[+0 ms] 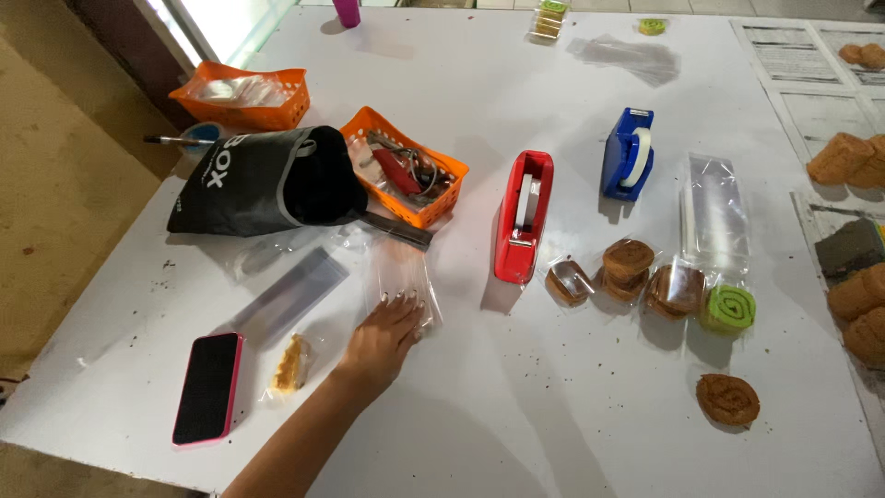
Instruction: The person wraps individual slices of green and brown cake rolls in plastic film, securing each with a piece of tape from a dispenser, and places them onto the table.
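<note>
One bare forearm, sleeveless, with pale polished nails on the fingers [403,304].

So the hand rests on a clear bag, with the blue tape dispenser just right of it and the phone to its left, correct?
Not quite. The head view shows the dispenser just right of the hand is red; the blue dispenser sits farther off. The hand does rest on the clear bag, with the phone to its left.

White table [516,433] w/ dark specks, tan floor [55,184] at left, bright window [226,23] top left — daylight
</note>
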